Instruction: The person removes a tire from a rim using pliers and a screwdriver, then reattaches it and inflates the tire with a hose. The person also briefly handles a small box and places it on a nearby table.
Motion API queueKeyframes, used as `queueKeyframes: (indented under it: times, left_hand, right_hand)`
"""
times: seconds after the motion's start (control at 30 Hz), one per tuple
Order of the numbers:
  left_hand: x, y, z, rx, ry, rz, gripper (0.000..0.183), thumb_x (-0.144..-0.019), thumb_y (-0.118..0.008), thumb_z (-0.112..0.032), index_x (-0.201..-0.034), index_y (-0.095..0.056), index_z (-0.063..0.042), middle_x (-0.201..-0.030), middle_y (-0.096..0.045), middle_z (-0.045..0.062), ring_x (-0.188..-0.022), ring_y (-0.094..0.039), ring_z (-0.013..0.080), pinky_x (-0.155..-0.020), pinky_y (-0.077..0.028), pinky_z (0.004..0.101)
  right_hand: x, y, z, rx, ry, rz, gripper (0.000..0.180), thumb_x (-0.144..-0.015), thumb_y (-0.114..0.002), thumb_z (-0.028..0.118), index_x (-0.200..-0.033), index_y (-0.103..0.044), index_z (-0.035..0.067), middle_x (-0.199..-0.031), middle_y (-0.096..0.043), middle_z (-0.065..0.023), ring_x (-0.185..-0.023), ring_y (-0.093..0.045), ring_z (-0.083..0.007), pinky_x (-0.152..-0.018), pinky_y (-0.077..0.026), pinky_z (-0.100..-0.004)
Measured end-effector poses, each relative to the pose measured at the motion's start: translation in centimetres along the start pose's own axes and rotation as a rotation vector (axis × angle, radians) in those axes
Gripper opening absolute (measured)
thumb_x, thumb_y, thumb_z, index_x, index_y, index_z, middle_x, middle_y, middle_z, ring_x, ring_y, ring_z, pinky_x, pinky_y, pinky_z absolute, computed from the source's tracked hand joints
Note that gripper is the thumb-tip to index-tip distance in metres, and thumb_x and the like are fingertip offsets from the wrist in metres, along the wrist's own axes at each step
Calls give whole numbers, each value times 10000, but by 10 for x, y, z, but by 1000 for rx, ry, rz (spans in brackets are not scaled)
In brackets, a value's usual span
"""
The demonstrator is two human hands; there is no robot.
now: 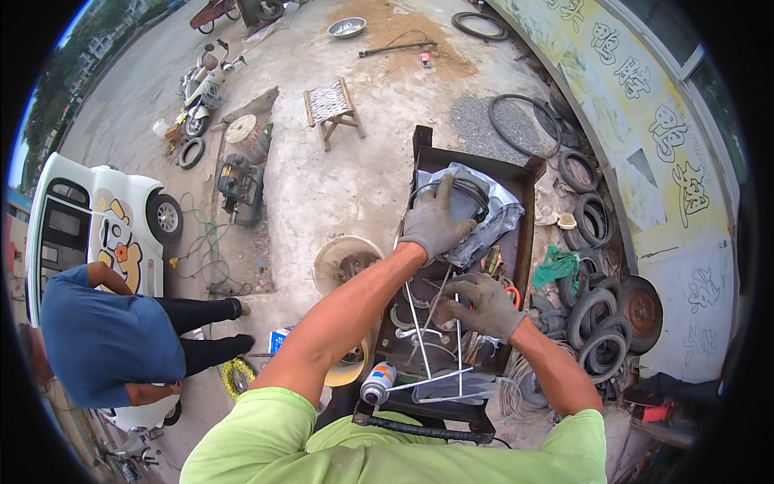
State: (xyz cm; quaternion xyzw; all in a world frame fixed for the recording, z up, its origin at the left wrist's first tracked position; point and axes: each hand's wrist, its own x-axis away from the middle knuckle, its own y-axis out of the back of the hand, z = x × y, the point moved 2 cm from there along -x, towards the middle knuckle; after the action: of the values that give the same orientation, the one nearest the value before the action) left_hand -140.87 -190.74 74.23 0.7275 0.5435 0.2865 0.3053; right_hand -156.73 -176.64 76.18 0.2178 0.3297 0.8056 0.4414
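Note:
My left hand [436, 222], in a grey work glove, lies with spread fingers over a black coil [474, 190] and a crumpled clear plastic bag [503, 209]. They rest in the far part of a rusty metal cart [527, 242]; whether the hand grips them is hidden. My right hand [484, 304], gloved too, hovers over the cart's near half, fingers bent and apart beside a thin white rod [459, 345]. Curved metal pieces [400, 316], a combination wrench [417, 333] and a red-handled tool [513, 295] lie below. A spray can [379, 382] sits at the near left corner.
A bucket [329, 254] stands left of the cart. Old tyres [595, 314] and wire coils [526, 393] crowd the right. A person in blue [112, 339] stands left near a white vehicle [130, 187]. A folding stool [329, 106] and an air compressor [239, 184] are farther off.

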Motion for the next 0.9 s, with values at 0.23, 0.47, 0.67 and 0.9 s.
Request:
queueKeyframes:
  times: [0.23,0.47,0.67,0.9]
  left_hand:
    - [199,48,121,740,10,-158,618,-1003,-743,-190,-1539,-522,23,-1253,-720,140,-1158,-686,188,-1025,-553,341]
    - [499,19,289,561,764,-49,582,-992,-714,-352,-1443,-623,4,-1223,-762,177,-1096,-740,245,-976,-581,367]
    - [790,-41,414,528,1289,-114,564,-903,-756,-426,-1255,-744,15,-1103,-791,181,-992,-764,265,-898,-588,384]
    - [1033,-105,397,1036,1458,-704,263,-970,-700,-224,-1115,-737,-7,-784,-688,53,-668,-663,173,-559,-507,333]
  right_hand:
    - [45,0,36,-249,-217,-140,273,-933,-770,148,-1174,-761,22,-1163,-770,-150,-1093,-746,-287,-961,-576,-376]
    - [45,-45,127,-215,-159,-100,248,-881,-746,71,-1115,-771,-10,-1111,-771,-148,-1014,-737,-243,-910,-567,-362]
    - [39,-112,251,-134,-71,149,254,-878,-762,65,-1121,-768,-9,-1112,-771,-158,-1003,-746,-263,-912,-571,-388]
    - [14,-207,381,72,281,440,244,-913,-771,133,-1135,-777,32,-1104,-763,-174,-962,-760,-326,-840,-604,-401]
